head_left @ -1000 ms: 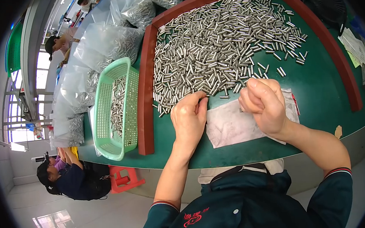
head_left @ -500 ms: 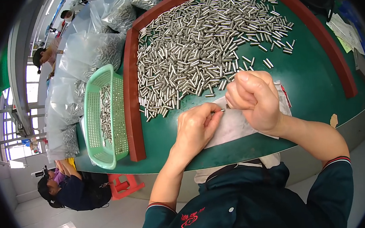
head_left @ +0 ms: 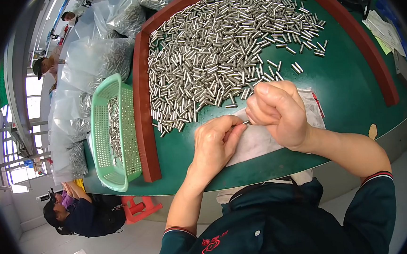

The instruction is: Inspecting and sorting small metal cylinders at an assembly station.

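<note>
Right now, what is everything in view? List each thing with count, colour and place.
metal pins: too many to count, silver, heaped on the green tabletop inside the frame
single pin: one, silver, pinched between the two hands
green tabletop: one, dark green, under the work
frame: one, red-brown, raised edge around the heap
basket: one, mint green, left of the frame, pins inside
clear bags: several, transparent, left and far side, holding pins
white cloth: one, white, under the hands
papers: a few, pale, far right
red stool: one, floor below the table
other people: at least two, at left
left hand: fingertips on the pin
right hand: closed around the pin
</note>
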{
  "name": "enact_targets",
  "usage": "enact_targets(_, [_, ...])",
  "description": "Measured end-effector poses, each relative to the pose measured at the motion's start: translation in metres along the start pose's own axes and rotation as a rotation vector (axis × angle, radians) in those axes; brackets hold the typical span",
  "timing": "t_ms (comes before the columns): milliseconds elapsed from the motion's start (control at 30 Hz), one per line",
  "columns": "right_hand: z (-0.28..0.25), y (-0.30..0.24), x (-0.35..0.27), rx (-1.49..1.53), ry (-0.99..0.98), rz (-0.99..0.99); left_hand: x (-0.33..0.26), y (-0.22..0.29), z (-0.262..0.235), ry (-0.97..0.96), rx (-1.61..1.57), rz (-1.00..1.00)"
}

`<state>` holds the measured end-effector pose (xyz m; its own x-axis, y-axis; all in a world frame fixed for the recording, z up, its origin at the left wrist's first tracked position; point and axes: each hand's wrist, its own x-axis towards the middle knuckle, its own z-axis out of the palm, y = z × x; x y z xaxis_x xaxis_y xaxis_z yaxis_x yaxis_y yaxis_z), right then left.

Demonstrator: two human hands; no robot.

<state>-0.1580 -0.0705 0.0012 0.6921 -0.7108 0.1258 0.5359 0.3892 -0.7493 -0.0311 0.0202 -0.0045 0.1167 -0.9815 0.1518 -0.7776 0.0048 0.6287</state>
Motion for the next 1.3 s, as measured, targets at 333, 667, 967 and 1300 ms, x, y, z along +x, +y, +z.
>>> enact_targets(333, [0.005, 0.004, -0.004, -0.077, -0.006, -0.027, 0.000, -0.003, 0.001, -0.011, -0.074, -0.070])
enact_targets(667, [0.002, 0.006, -0.002, -0.050, -0.006, 0.005, 0.002, 0.000, 0.003, 0.000, -0.110, -0.042])
enact_targets(967, [0.003, -0.002, -0.004, -0.032, 0.003, -0.001, -0.003, -0.002, 0.001, 0.074, -0.245, -0.137])
enact_targets(1300, [0.000, 0.003, -0.003, -0.028, -0.012, -0.001, 0.000, -0.024, -0.018, -0.034, -1.560, -0.480])
